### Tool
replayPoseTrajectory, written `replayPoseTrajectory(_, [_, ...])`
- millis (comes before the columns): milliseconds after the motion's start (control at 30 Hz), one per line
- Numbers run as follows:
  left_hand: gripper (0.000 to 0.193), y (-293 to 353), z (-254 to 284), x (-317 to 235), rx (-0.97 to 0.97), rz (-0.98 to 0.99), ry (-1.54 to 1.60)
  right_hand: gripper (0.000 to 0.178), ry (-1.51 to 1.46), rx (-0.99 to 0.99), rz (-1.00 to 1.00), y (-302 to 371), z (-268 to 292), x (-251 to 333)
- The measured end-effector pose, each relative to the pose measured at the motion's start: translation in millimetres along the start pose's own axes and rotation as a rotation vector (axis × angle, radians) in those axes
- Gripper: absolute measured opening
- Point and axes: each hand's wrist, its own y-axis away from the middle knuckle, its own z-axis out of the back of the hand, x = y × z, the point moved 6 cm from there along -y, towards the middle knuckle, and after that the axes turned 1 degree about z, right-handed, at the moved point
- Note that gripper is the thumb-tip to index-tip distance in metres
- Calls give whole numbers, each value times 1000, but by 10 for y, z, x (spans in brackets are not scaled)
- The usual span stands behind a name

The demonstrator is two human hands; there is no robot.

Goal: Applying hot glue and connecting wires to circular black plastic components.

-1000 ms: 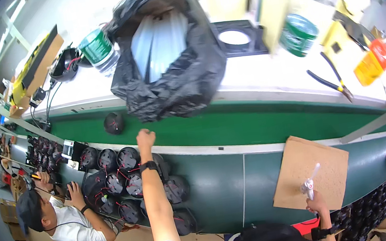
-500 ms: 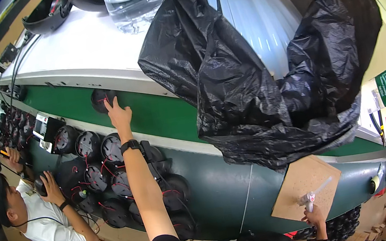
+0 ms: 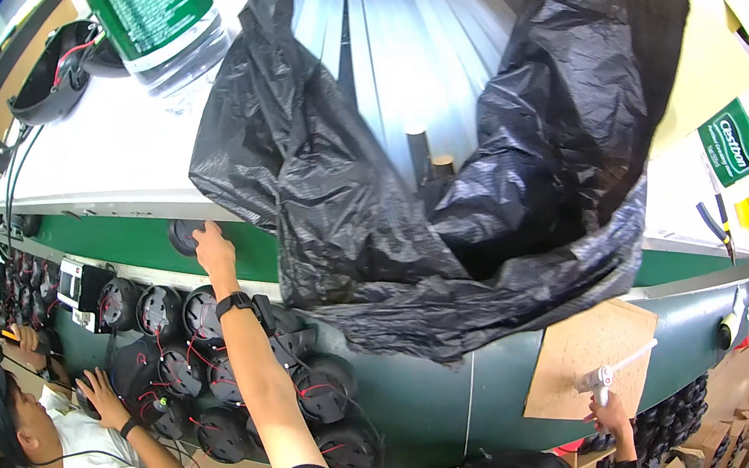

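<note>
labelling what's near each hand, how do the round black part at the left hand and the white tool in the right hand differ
Colour: the round black part is dark; the white tool is pale.
Shape: the black part is rounded; the white tool has a handle and a long thin nozzle.
Place: the black part shows against the bright green strip, the white tool against the brown board.
Shared: each is at one of the person's hands.

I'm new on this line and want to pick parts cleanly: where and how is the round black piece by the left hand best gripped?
Probably by the outer rim of the round black piece, pinched from its near right side. Its curved edge offers a hold there, the left hand is at that edge, and the raised white bench crowds the far side.
</note>
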Motion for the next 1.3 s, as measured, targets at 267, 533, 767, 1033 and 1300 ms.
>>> replayPoseTrajectory(267, [49,45,29,-162,-7,-148,63,26,-5,-39,60,63,-61,-22])
replayPoseTrajectory(533, [44,741,138,-1880,684,-85,442,24,-205,-37,85,47,-17,-330])
replayPoseTrajectory(767, [14,2116,344,-2831,1030,-105,652,27,-263,22,45,-56,100,-618])
replayPoseTrajectory(1033, [19,4025,776,-3738,842,-877,342,27,-388,17,110,-100,160,-826])
replayPoseTrajectory(1300, [20,6357,450,-3637,847,-1330,49,30,-510,186,132,-197,140,-1067])
